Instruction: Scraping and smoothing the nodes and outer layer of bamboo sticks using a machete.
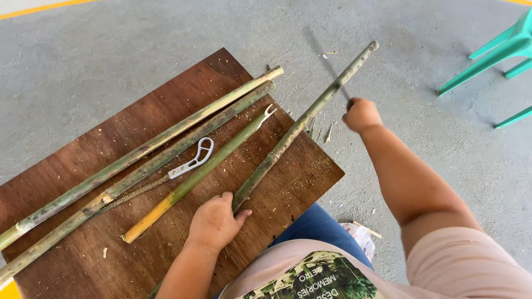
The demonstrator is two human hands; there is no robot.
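Note:
My left hand grips the near end of a thin green bamboo pole that runs diagonally from the brown wooden board out over the concrete floor. My right hand is closed in a fist just right of the pole, around a thin dark blade that is blurred and points up and left. On the board lie two long bamboo poles side by side, a shorter pole with a forked tip and a yellow end, and a small saw with a white handle.
Sawdust and chips are scattered over the board and the grey concrete floor. Green plastic chair legs stand at the top right. My knee in blue jeans sits at the board's near edge. A yellow floor line runs along the top left.

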